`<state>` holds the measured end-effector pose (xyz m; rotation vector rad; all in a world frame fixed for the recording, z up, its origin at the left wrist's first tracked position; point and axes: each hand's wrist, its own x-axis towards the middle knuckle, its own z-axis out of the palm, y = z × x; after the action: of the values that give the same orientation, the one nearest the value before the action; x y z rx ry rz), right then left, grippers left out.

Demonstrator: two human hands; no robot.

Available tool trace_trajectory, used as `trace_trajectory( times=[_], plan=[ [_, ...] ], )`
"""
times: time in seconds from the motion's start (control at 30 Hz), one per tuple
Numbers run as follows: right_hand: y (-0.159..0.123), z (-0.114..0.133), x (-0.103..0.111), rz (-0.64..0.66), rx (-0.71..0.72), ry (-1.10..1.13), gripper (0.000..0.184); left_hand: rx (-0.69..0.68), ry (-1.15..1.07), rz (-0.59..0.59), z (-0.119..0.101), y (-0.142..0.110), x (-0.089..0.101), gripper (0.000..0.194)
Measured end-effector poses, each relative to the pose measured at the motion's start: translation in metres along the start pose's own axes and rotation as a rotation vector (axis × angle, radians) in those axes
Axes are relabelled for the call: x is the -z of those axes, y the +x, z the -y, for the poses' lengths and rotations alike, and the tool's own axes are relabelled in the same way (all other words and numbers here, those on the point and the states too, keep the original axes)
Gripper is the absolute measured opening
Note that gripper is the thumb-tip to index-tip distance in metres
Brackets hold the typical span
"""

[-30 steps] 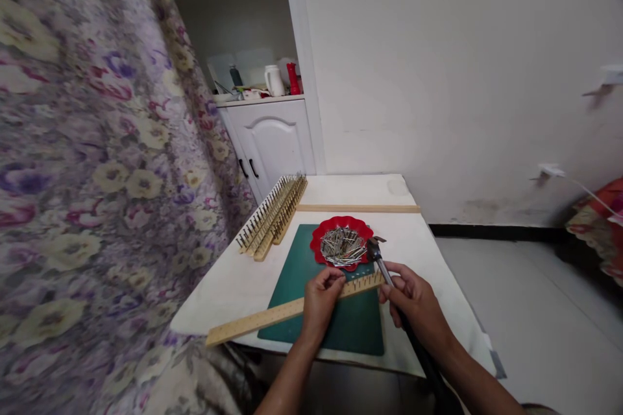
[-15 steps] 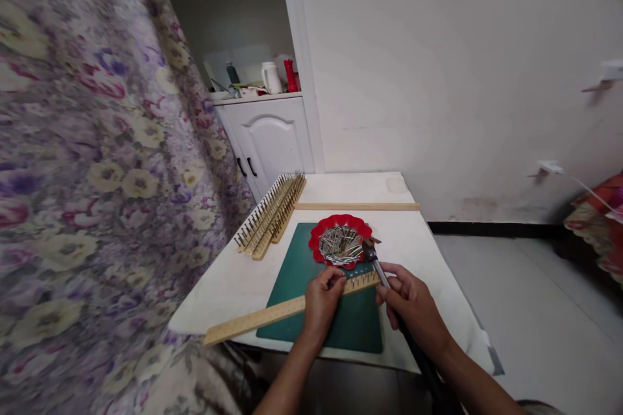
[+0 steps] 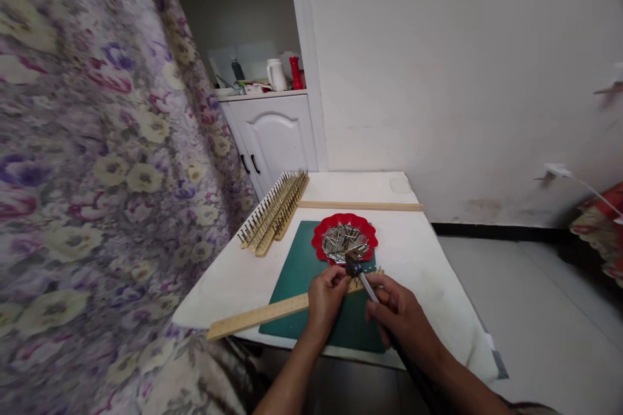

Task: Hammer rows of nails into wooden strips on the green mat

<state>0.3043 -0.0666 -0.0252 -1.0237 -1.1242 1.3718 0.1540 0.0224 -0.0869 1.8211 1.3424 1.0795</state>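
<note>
My right hand (image 3: 395,306) is wrapped around the handle of a hammer (image 3: 365,284). The hammer's dark head is just above the fingertips of my left hand (image 3: 327,295). Those fingertips are pinched together over a pale wooden strip (image 3: 263,316), apparently on a nail that is mostly hidden. The strip lies slantwise across a green cutting mat (image 3: 292,272), with rows of small holes along its left part. Several nails stand upright in its right part, partly behind the hammer and my right hand. Just beyond my hands, a red scalloped bowl (image 3: 318,233) holds many loose nails.
Wooden strips full of upright nails (image 3: 277,211) lie at the left of the white table (image 3: 428,285). A bare wooden strip (image 3: 360,206) crosses the table's far part. Floral curtain (image 3: 97,175) hangs at left; a white cabinet (image 3: 280,136) and wall stand behind.
The hammer's head has moved left and down, from beside the bowl's right edge to above my left fingertips. My left hand stays pinched on the strip. The view has shifted slightly.
</note>
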Motion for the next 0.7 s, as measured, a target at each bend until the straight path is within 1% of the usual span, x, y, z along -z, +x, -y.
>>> trace_trajectory(
  times=[0.2,0.53,0.7],
  plan=[
    [-0.001,-0.007,-0.002,-0.009,-0.020,-0.036,0.036,-0.004,0.033,-0.007,-0.001,-0.001,0.000,0.015],
    [-0.002,-0.011,0.000,-0.032,-0.003,-0.080,0.036,-0.002,0.058,-0.010,-0.003,-0.002,0.000,0.016],
    [-0.003,-0.012,0.000,0.002,-0.013,-0.075,0.034,0.007,0.063,-0.002,-0.002,-0.002,0.000,0.013]
  ],
)
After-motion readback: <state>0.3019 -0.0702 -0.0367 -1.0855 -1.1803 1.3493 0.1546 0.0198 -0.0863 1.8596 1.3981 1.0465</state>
